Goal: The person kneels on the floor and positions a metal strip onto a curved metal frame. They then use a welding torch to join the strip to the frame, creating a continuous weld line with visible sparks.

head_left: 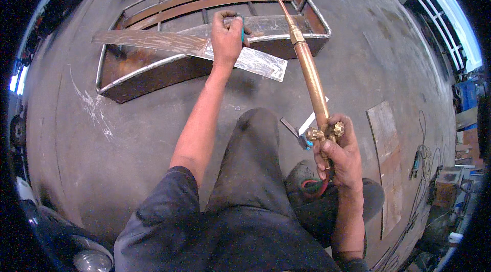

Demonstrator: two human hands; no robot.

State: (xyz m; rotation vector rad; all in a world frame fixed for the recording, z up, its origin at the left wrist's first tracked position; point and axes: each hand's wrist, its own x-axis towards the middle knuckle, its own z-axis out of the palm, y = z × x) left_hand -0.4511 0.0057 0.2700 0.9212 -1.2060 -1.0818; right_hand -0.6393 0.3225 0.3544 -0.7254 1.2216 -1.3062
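A long brass gas torch (309,70) with a thin bent copper tip slants up and away from my right hand (339,151). My fingers wrap around its base, just by the two valve knobs, and a red hose comes out below. The tip reaches over the far right part of a curved metal frame (148,73) edged with bright tubing. My left hand (227,39) is closed around a small teal object (243,30), mostly hidden by the fingers; its kind cannot be made out. Beneath that hand, a metal strip (153,40), brown at left and shiny at right, lies across the frame.
On the concrete floor near my bent leg lies a try square (302,131) with a dark and a white arm. A long worn board (384,164) lies at right, beside cables (419,180). A dark rounded object with a lamp (92,260) stands at lower left.
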